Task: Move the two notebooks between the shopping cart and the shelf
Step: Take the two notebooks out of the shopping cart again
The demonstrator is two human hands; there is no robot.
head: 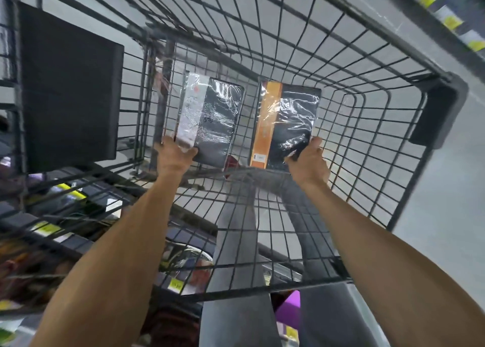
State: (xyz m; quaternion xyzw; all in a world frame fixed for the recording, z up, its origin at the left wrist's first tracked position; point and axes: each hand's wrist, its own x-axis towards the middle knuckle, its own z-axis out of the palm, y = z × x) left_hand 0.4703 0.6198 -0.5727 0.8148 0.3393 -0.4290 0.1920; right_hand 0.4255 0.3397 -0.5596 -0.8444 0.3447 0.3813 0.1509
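Left hand [175, 156] grips the near edge of a plastic-wrapped notebook with a white band [215, 121]; right hand [309, 163] grips the near corner of a wrapped notebook with an orange band [291, 121] — both held side by side, apart, low inside the wire shopping cart [438, 110]. A black panel [70, 89] hangs at the basket's left end — a shelf with yellow tags [451, 22] lies beyond.

light: bright, even, your shadows soft and faint | glare: white sheen on plastic wrap of left notebook [210, 115] and right notebook [288, 121] | blur: shelf labels [446, 18] top right smeared, lower-left goods [31, 268] smeared too | distortion: your cart wires [262, 31] bow toward the edges
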